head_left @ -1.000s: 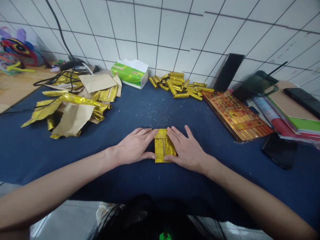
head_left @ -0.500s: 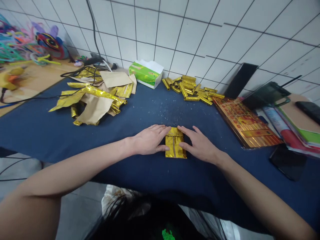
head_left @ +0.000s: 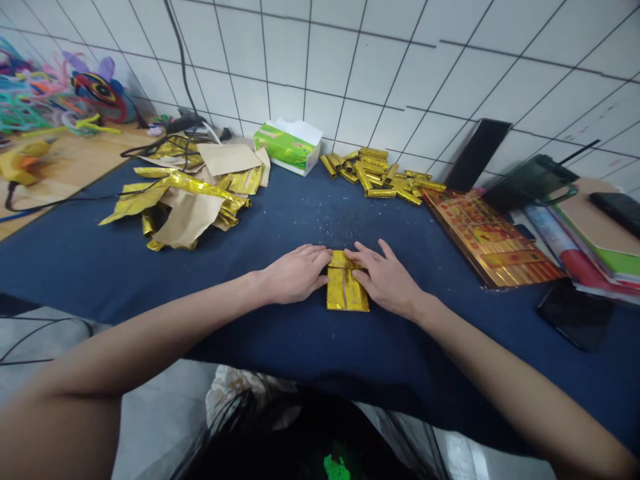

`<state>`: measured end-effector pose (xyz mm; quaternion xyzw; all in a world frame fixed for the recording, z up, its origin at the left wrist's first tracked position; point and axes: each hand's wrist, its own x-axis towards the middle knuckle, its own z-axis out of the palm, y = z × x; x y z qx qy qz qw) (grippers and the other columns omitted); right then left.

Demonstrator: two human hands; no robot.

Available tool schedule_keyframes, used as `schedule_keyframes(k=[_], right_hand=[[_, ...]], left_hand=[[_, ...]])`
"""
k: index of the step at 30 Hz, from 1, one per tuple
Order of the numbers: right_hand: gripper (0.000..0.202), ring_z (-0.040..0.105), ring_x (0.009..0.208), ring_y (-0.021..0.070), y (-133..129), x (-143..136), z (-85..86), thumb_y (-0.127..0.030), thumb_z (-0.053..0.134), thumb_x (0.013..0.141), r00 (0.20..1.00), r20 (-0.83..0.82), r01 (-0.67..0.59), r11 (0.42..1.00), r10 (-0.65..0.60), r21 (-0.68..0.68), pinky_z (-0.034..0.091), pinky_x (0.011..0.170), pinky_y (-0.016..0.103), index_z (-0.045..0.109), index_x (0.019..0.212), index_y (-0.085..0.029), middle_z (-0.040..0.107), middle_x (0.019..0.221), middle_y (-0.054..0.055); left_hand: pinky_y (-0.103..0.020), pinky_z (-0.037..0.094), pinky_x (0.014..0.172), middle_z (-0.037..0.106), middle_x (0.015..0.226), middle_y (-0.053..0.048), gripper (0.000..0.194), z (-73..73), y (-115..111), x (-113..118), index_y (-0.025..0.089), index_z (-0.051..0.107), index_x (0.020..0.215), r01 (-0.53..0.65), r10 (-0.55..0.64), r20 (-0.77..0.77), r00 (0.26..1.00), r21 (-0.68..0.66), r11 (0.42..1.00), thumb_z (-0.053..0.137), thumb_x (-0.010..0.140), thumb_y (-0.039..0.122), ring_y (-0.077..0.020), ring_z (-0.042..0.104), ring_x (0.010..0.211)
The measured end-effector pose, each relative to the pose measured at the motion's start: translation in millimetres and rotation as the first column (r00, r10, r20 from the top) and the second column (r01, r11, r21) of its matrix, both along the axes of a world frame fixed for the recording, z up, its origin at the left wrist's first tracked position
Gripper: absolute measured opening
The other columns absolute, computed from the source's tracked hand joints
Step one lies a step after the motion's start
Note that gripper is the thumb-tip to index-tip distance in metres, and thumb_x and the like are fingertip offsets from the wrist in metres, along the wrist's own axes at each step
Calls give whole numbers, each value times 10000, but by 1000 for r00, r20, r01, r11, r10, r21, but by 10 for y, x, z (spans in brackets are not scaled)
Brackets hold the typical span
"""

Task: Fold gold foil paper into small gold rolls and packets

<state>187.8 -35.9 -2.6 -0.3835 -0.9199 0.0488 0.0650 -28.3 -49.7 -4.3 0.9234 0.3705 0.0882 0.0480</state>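
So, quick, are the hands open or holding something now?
Left hand: open, at the left edge of the folded gold paper.
Right hand: open, over its right side, not gripping.

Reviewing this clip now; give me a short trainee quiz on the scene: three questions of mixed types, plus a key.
1. What lies between the left hand and the right hand? a) mug; b) foil; c) phone.
2. True or false: the tissue box stands left of the rolls.
3. Fill in: the scraps lie on the ___ cloth.

Key: 1. b; 2. true; 3. blue.
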Motion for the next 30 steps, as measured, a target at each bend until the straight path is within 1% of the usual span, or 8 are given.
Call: schedule_keyframes(k=[3, 8, 10, 18, 20, 23, 27, 30], right_hand=[[404, 365, 1265, 226, -10, 132, -9, -231, 298, 897, 1000, 27, 13, 1000, -13, 12, 189, 1056, 549, 384, 1282, -145, 499, 1304, 61], [418, 317, 1289, 248, -36, 169, -50, -270, 285, 912, 996, 91, -8, 998, 2, 63, 207, 1039, 558, 377, 1305, -160, 443, 1353, 42], [413, 291, 1299, 270, -52, 169, -66, -277, 266, 918, 992, 126, -25, 996, 13, 91, 195, 1030, 579, 402, 1295, -179, 415, 1372, 29], [418, 278, 1297, 304, -115, 183, -106, -276, 250, 923, 985, 170, -14, 987, -14, 163, 151, 1023, 607, 419, 1299, -206, 390, 1388, 28], [423, 273, 1298, 312, -116, 185, -98, -283, 243, 922, 985, 171, 2, 990, -27, 143, 145, 1020, 614, 415, 1303, -214, 378, 1395, 24], [436, 270, 1301, 309, -104, 200, -74, -318, 237, 921, 986, 165, 14, 998, -24, 65, 161, 1017, 614, 382, 1324, -239, 352, 1410, 16], [477, 226, 1323, 289, -97, 227, -53, -413, 248, 911, 991, 129, 35, 999, -29, -42, 167, 1026, 605, 300, 1362, -264, 313, 1431, 4], [521, 187, 1335, 287, -104, 224, -46, -474, 231, 902, 991, 125, 50, 997, -42, -65, 155, 1027, 609, 267, 1375, -260, 289, 1442, 11]], left_hand=[[-327, 301, 1018, 486, 1259, -150, 388, -12, 7, -3, 60, 440, 1163, -4, 4, -17, 1000, -6, 1000, 380, 888, 327, -230, 390, 1226], [-437, 258, 1031, 394, 1378, -70, 521, -41, -4, -40, 167, 388, 1287, -14, 13, -87, 996, -14, 1000, 330, 880, 488, -255, 321, 1271], [-454, 243, 1035, 362, 1401, -59, 579, -45, -16, -58, 179, 373, 1312, -18, 16, -110, 994, -13, 1000, 320, 862, 540, -268, 285, 1290], [-466, 198, 1051, 320, 1423, -58, 617, -40, -33, -95, 207, 359, 1335, -36, 31, -121, 992, -34, 999, 323, 843, 577, -269, 228, 1319], [-476, 186, 1052, 323, 1421, -60, 616, -40, -27, -99, 210, 360, 1334, -36, 31, -113, 993, -43, 998, 329, 840, 577, -272, 224, 1321], [-492, 170, 1054, 330, 1417, -67, 622, -40, -22, -107, 208, 352, 1337, -31, 25, -97, 995, -66, 997, 317, 841, 582, -270, 226, 1321], [-507, 151, 1055, 308, 1428, -78, 649, -49, -39, -121, 195, 328, 1345, -30, 23, -81, 996, -86, 996, 322, 833, 594, -272, 204, 1329], [-519, 138, 1053, 285, 1437, -86, 681, -55, -32, -123, 186, 304, 1353, -29, 22, -78, 997, -91, 995, 326, 821, 610, -282, 183, 1334]])
